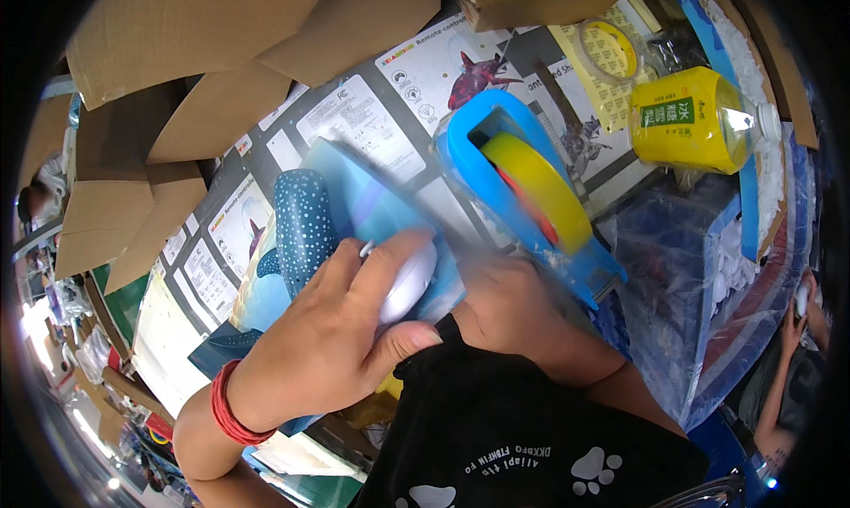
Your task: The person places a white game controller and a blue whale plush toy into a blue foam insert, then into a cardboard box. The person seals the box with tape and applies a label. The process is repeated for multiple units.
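My left hand (328, 331), with a red cord bracelet at its wrist, closes its thumb and fingers round a smooth white rounded object (410, 284). Its exact kind is hidden by the fingers. Just beyond that hand lies a dark blue toy shark body (301, 224) with white spots. Under both is a light blue printed box or card (354, 189). My right hand (509, 300) is smeared by motion beside the card's right edge, close to a blue tape dispenser (496, 109) holding a yellow roll of tape (540, 189); its fingers cannot be made out.
Open cardboard flaps (195, 30) rise at the far left. Printed cartons (363, 123) form the work surface. A yellow drink bottle (691, 123) lies at the right, near a clear tape roll (609, 52). A plastic-lined blue bin (673, 286) stands right; another person's arm (784, 366) shows beyond.
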{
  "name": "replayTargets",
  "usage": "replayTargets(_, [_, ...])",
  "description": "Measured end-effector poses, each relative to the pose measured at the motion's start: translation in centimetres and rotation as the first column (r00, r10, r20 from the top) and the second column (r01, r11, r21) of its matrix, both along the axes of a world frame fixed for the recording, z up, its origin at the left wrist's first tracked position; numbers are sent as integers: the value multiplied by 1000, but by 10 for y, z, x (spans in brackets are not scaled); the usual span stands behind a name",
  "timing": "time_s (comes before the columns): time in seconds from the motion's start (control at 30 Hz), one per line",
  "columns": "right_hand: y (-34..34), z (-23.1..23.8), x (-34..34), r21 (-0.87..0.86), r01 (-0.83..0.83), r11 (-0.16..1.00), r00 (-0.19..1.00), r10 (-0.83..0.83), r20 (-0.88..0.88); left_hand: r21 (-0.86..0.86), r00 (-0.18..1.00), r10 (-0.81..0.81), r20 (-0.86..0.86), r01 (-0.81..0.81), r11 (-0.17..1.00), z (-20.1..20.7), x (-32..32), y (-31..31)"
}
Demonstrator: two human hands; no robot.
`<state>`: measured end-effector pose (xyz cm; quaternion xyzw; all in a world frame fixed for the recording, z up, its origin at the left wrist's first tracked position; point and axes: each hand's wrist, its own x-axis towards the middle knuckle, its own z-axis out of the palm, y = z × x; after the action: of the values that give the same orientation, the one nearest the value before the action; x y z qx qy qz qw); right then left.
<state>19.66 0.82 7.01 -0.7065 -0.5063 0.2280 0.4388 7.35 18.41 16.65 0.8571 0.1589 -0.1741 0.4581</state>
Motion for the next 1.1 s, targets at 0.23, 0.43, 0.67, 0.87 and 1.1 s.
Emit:
replayTargets(0.23, [-12, -15, -11, 71, -66, 995, 788, 95, -608, 67, 998, -21, 53, 17, 998, 5, -6, -15])
replayTargets(0.43, [-21, -24, -25, 258, -92, 962, -714, 117, -691, 187, 995, -58, 81, 42, 981, -2, -6, -26])
replayTargets(0.67, [-12, -20, -54, -175, 211, 962, -95, -158, -983, 175, 989, 0, 145, -26, 984, -7, -5, -33])
replayTargets(0.87, [-16, -24, -64, 99, 536, 838, 581, -282, -763, 205, 983, 44, 175, -80, 975, -10, -9, -37])
replayTargets(1.1, [-29, -26, -36, 120, 160, 980, 283, 71, -956, 185, 988, 64, 144, -91, 978, -8, -9, -38])
